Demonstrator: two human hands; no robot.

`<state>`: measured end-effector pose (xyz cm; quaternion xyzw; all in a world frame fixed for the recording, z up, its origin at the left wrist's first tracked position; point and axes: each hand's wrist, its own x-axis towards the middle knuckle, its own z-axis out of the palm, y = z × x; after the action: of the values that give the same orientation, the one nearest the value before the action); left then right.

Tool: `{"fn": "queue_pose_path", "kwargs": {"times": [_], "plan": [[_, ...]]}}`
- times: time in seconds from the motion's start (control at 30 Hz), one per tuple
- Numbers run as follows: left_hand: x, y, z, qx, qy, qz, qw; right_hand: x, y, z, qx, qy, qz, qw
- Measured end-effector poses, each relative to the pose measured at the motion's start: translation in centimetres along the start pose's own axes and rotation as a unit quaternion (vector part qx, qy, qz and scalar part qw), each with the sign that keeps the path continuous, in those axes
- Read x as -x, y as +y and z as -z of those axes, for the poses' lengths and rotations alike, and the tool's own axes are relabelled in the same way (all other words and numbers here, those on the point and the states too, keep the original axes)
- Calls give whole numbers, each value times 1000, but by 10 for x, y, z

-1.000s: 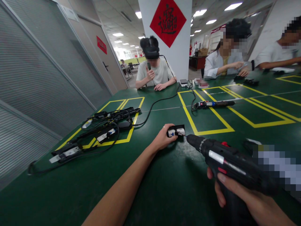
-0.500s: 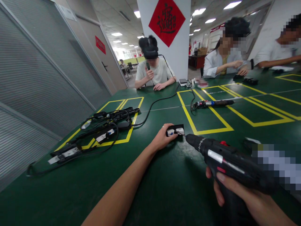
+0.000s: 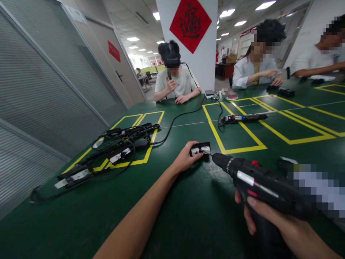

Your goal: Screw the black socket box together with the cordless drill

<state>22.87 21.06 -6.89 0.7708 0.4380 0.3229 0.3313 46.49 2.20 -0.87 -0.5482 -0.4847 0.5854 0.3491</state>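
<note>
My left hand (image 3: 187,157) grips the left end of a small black box-shaped part (image 3: 206,146) with white and blue pieces inside, held at the green tabletop. In my right hand (image 3: 269,212) is a black cordless drill (image 3: 242,176), fingers wrapped round its handle. The drill points left, its chuck just right of the part. A thin bit reaches toward the part's right side; whether it touches, I cannot tell.
Black cabled devices (image 3: 126,144) lie on the left in yellow tape outlines. A black cable (image 3: 183,115) runs across the green table (image 3: 172,216). Beyond is a slim tool (image 3: 245,118). A person (image 3: 175,79) sits opposite; two more people sit at right.
Both hands, the part and the drill keep nearly the same places. The whole view has shifted very slightly.
</note>
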Motion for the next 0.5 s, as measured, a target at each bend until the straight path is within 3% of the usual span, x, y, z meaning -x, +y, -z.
{"fn": "queue_pose_path", "kwargs": {"times": [0.5], "plan": [[0, -3, -1, -9, 1, -10, 1000, 2, -1, 0, 10, -3, 3, 1000]]}}
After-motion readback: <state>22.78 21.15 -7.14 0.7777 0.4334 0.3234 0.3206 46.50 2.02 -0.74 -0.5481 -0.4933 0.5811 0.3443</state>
